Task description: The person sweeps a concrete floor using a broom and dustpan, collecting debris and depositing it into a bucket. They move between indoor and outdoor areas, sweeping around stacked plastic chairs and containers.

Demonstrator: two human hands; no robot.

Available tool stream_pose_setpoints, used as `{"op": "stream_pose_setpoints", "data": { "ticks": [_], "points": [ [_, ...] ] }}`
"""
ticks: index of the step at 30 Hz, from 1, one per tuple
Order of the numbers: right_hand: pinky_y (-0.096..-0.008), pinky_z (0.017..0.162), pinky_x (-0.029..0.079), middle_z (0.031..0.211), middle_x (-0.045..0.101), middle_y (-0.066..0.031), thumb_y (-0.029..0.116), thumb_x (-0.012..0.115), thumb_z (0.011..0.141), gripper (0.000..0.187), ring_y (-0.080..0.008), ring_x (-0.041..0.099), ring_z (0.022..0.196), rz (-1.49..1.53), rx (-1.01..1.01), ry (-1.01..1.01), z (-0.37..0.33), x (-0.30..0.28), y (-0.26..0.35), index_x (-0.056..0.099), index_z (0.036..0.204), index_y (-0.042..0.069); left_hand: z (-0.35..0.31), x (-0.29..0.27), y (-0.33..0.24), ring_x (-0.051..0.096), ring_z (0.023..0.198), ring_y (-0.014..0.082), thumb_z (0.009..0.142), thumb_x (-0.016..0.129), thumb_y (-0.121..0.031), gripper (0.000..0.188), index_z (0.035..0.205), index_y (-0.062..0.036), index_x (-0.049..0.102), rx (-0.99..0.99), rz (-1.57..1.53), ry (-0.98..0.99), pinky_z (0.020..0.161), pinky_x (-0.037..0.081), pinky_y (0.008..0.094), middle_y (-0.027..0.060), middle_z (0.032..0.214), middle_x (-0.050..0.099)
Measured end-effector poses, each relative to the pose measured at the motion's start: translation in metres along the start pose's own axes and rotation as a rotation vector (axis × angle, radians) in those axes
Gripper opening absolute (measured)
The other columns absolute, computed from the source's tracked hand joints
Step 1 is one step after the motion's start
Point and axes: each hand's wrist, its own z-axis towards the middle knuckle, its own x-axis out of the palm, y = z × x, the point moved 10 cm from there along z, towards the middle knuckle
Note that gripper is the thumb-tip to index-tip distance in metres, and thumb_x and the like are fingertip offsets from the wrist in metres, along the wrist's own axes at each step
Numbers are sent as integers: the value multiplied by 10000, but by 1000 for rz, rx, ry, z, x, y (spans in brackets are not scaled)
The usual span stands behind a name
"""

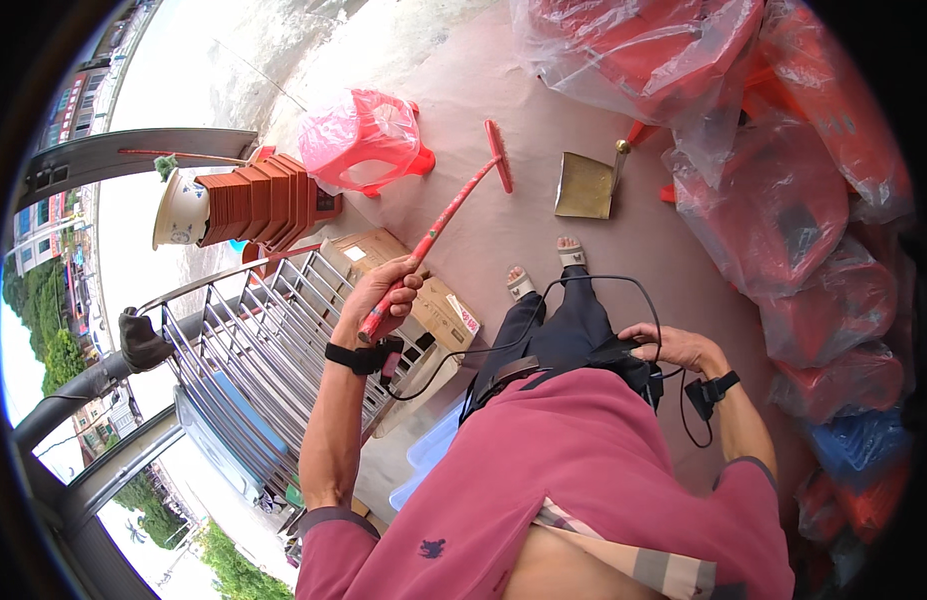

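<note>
My left hand point(383, 298) is closed round the red handle of a broom point(451, 212). The broom slants away from me, its narrow red head point(498, 157) low over the floor or touching it; I cannot tell which. To the right of the head stands a brass-coloured metal dustpan point(584, 187) with an upright handle topped by a round knob. At my right hip, my right hand point(683, 346) has its fingers bent against a black pouch point(633, 362), with a black cable looping past. The fingertips are partly hidden there.
Red plastic-wrapped stools point(763, 210) are stacked along the right. A pink-red stool point(368, 140) stands at the far left, beside nested brown pots point(258, 200). Nearer left are a metal railing point(263, 350) and cardboard boxes point(438, 310). My sandalled feet are on the floor.
</note>
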Motion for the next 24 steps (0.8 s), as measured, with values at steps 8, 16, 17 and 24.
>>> {"op": "stream_pose_setpoints", "data": {
  "ticks": [8,16,17,24],
  "points": [
    [-347,1077,368,1323,551,-117,416,741,870,630,-231,482,1280,-67,87,-46,37,-8,-11,557,1394,118,43,27,4,465,482,39,1028,537,-140,122,1062,-51,462,-14,-174,69,390,435,187,20,794,507],
    [-308,885,430,1159,521,-92,456,705,899,561,-194,505,1006,-264,73,0,25,-17,-21,548,1263,58,44,28,-2,470,496,48,1035,510,-127,119,1063,-39,435,20,-284,122,393,421,189,33,802,507],
    [-306,869,437,1154,518,-90,464,702,902,566,-191,507,988,-277,71,6,21,-18,-23,543,1260,55,45,27,-2,475,502,48,1033,511,-128,120,1056,-40,433,22,-301,131,397,428,190,35,804,507],
    [-333,967,462,1198,635,-120,316,709,905,474,-216,585,1118,-335,-38,-33,2,-47,13,606,1263,22,50,41,-4,512,552,82,1025,532,-143,129,1025,-61,433,37,-379,184,418,455,198,42,824,514]
  ]
}}
